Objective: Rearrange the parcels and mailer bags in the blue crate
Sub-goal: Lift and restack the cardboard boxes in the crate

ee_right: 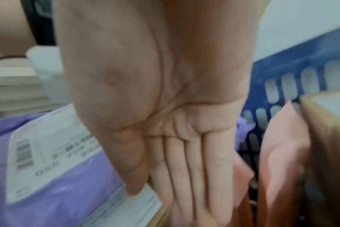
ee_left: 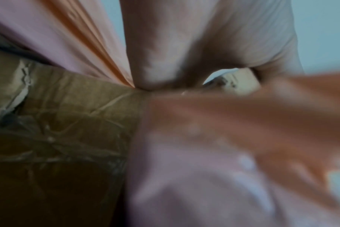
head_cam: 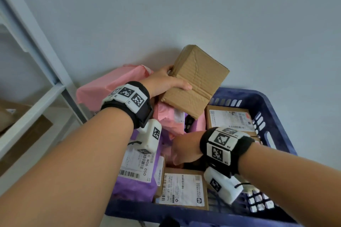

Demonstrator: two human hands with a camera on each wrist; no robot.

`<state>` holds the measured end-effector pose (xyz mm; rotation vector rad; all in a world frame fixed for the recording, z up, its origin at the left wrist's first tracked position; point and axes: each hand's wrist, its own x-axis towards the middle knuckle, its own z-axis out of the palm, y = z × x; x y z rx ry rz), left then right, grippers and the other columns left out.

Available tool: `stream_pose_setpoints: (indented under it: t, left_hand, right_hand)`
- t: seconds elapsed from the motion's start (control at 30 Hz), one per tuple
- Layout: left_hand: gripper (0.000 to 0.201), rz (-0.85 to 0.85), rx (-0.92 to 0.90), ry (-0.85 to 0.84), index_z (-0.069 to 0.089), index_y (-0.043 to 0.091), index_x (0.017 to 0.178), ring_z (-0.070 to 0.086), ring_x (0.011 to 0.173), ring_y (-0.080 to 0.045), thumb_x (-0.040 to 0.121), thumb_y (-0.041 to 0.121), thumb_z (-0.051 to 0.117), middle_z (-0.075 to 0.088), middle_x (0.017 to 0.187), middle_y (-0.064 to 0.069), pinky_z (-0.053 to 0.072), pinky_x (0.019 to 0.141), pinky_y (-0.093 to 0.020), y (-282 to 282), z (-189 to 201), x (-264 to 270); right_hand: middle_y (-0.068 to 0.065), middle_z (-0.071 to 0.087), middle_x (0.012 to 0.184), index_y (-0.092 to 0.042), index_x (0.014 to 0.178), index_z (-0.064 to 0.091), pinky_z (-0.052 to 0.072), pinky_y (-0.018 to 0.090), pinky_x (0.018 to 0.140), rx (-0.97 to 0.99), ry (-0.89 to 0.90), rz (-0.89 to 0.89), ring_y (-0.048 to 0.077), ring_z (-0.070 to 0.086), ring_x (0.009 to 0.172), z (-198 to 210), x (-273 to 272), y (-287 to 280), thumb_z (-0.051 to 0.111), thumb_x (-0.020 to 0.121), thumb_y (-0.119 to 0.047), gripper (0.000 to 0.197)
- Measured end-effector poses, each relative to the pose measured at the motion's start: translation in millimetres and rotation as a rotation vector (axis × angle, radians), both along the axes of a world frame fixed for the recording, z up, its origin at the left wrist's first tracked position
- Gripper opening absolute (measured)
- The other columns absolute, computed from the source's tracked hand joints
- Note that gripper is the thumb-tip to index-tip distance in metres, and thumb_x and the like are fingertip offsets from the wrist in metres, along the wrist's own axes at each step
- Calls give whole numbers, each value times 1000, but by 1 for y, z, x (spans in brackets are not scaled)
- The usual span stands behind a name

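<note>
My left hand (head_cam: pixel 166 81) grips a plain brown cardboard box (head_cam: pixel 195 79) and holds it tilted above the far left corner of the blue crate (head_cam: pixel 258 96). In the left wrist view the box (ee_left: pixel 68 107) fills the left, with a blurred pink mailer (ee_left: pixel 204 184) close to the lens. My right hand (head_cam: pixel 186 151) reaches down into the middle of the crate. Its fingers (ee_right: pixel 194 176) are straight and together, sliding between a purple mailer bag (ee_right: pixel 58 199) and a pink mailer bag (ee_right: pixel 278 153). It holds nothing.
Labelled cardboard parcels lie at the crate's far right (head_cam: pixel 228 118) and near edge (head_cam: pixel 182 188). A purple mailer (head_cam: pixel 136 186) lies at the near left, and pink mailers (head_cam: pixel 114 83) pile at the far left. A white shelf frame (head_cam: pixel 46 72) stands left; a pale wall rises behind.
</note>
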<state>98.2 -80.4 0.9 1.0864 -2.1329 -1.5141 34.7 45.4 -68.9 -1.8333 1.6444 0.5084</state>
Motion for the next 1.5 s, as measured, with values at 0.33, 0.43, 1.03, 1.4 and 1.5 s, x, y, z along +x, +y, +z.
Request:
stream_pose_setpoints:
  t: [0.33,0.43,1.03,1.4,1.5]
  left_hand:
    - [101,102,55,78,57,18,126,68,103,-24,35,48,90,71,113,-3,53,97,-44,-3,2,-3]
    - [115,93,32,73,55,16,129,67,106,-23,27,55,91,70,115,-2,51,99,-43,-7,5,-4]
    - [59,-31,292,219,63,12,122,63,110,-32,66,30,75,69,119,-14,48,101,-45,-2,37,1]
    - [89,101,381,387,44,17,131,73,93,-36,69,79,54,68,114,-20,58,80,-42,-9,49,13]
    - [84,109,404,363,56,15,115,68,63,-24,61,79,58,62,82,-8,58,68,-38,-7,56,12]
  right_hand:
    - [19,59,130,4,126,56,51,23,79,278,-29,-436,27,61,113,38,-58,6,40,102,-13,34]
    - [20,63,126,7,123,58,50,32,94,158,-180,-656,30,62,114,62,-71,5,42,100,-11,33]
    - [-1,62,124,-25,131,51,49,44,99,-662,-1152,-895,17,62,113,96,-104,-10,85,57,-32,82]
    - [0,47,114,-16,137,36,48,35,87,-1469,-120,-414,19,49,102,99,-93,-7,78,56,-61,101]
    - [9,50,116,-11,135,35,48,43,89,-1509,90,-134,27,49,103,96,-95,-4,76,51,-59,105]
